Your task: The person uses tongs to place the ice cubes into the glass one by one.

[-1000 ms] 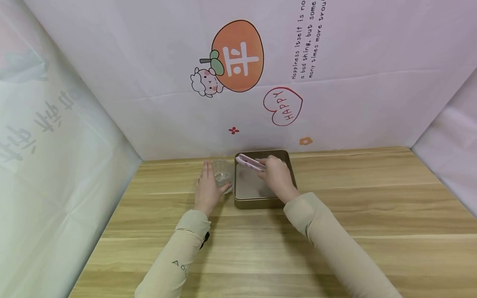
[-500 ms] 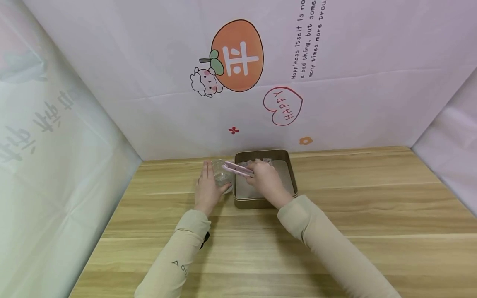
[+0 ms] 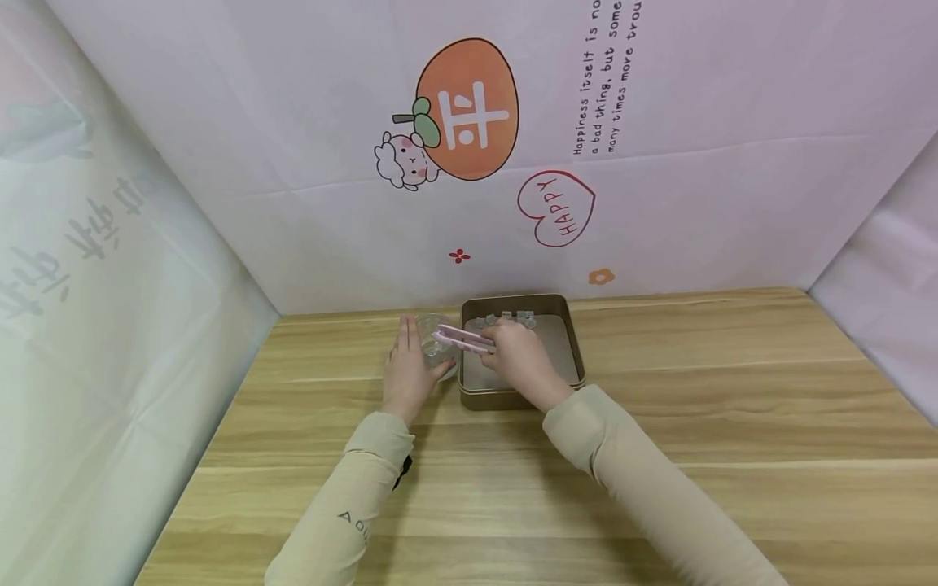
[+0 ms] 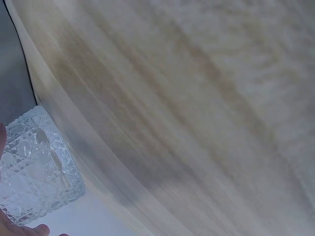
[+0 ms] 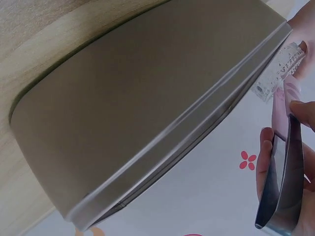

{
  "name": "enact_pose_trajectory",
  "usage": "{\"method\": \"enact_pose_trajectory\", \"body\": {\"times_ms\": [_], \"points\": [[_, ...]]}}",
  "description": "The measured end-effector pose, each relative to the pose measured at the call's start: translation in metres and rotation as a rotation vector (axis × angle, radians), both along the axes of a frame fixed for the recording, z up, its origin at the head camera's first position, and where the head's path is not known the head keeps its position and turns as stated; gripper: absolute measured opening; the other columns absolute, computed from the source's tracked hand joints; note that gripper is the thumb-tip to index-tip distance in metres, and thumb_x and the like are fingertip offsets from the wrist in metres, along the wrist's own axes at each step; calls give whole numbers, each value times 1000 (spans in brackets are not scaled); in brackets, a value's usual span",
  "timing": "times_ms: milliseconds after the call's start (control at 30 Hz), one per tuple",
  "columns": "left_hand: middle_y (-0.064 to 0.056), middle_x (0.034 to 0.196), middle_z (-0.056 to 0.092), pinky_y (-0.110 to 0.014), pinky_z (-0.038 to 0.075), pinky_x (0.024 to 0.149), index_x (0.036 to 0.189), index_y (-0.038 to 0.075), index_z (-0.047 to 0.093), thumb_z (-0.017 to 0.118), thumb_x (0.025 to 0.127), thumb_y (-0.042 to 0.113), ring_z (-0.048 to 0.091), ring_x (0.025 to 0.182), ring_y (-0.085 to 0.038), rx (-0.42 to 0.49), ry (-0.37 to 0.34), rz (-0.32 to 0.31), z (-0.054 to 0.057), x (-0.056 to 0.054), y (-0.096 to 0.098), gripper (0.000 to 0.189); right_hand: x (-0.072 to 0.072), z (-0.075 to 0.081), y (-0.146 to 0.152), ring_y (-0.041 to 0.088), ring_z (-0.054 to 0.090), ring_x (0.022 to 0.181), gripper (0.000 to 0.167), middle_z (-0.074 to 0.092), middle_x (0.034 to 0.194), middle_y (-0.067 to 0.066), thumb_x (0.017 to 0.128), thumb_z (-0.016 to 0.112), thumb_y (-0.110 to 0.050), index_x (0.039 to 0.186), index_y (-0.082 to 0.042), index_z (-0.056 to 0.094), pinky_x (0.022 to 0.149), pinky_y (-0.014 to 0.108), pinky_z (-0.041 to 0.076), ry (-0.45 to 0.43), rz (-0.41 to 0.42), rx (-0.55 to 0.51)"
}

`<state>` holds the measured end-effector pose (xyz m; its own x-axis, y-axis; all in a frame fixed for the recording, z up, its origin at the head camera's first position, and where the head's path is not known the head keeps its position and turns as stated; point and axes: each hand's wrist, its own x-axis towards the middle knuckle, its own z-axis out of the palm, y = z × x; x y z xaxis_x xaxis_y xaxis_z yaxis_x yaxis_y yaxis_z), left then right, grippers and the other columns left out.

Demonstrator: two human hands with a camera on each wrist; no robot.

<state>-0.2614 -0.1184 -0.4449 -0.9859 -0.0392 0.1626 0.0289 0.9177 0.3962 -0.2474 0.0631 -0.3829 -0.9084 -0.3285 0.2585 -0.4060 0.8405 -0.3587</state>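
My left hand point(image 3: 409, 370) holds a clear glass point(image 3: 432, 332) between fingers and thumb at the left of the tin. The left wrist view shows the cut pattern on the glass point(image 4: 39, 167). My right hand point(image 3: 519, 358) grips tongs point(image 3: 466, 338) with pink ends and, in the right wrist view, a shiny metal bend point(image 5: 288, 216). The pink tips reach over the mouth of the glass. Whether anything is between the tips is too small to tell. Several clear cubes point(image 3: 524, 316) lie along the far side of the open square tin point(image 3: 506, 399), partly behind my right hand.
Tin and glass stand side by side near the back edge of the wooden table point(image 3: 484, 496). A printed white cloth point(image 3: 330, 236) hangs as a wall just behind them. Another cloth point(image 3: 132, 342) closes off the left side.
My right hand has moved left with the tongs, from above the tin to the glass. The cubes it covered now show. My left hand and the glass have stayed put.
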Motion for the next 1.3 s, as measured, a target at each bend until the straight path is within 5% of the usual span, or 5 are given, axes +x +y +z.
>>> {"method": "enact_pose_trajectory", "body": {"times_ms": [700, 1300], "points": [[-18, 160, 13, -51, 33, 115, 152, -2, 13, 73, 80, 46, 34, 141, -38, -6, 8, -1, 2, 1, -1, 105, -2, 1, 4, 26, 69, 82, 35, 70, 103, 15, 79, 77, -15, 110, -3, 71, 66, 35, 59, 32, -11, -13], [-17, 161, 13, -49, 33, 115, 152, -1, 12, 71, 80, 48, 34, 141, -37, -21, -1, 3, -1, -1, 0, 105, -24, -2, 38, 35, 64, 94, 41, 65, 106, 22, 79, 75, -13, 116, 3, 66, 80, 46, 55, 15, -197, -119]]}}
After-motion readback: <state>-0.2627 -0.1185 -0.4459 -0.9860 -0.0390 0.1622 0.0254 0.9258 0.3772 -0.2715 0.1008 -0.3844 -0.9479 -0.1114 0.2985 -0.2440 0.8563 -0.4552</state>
